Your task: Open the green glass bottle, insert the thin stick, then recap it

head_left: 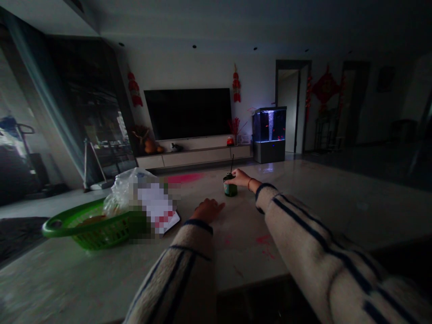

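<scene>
Bottle on the worktop, just right of and below frame centre, is probably glass: stiff, fairly light, smooth enough to slip, breakable, best held round its body and kept level. The right hand has its fingers round its upper part; the left hand's are released, loosely bent. It looks squat and dark green, with 1 thin dark stick rising from it.

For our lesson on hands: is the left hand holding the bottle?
No, the right hand holds the bottle; the left hand is apart from it.
</scene>
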{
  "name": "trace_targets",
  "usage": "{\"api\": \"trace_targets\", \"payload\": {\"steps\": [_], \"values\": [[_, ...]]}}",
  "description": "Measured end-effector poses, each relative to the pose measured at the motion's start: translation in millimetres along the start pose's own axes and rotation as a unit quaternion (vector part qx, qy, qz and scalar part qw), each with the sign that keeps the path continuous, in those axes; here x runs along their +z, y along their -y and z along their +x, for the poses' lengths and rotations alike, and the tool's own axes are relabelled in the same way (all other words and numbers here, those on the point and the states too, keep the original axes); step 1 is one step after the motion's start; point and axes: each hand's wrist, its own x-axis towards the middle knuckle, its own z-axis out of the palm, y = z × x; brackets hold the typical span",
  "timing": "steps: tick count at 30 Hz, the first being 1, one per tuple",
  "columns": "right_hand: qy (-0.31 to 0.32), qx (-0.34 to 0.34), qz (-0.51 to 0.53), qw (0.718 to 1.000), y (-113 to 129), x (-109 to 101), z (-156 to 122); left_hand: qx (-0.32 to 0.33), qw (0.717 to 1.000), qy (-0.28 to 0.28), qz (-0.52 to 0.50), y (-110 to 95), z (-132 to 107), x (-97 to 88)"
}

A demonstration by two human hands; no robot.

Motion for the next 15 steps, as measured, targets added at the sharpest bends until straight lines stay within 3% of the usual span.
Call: {"api": "trace_targets", "payload": {"steps": [9,15], "values": [[0.097,-0.039,0.131,0.986,10,-5,-6,-0.001,1.0,-0.011,-0.025,1,0,-0.2],[0.064,-0.007,0.077,0.995,8,-2,-9,-0.003,1.0,-0.003,-0.015,-1,0,-1.9]]}}
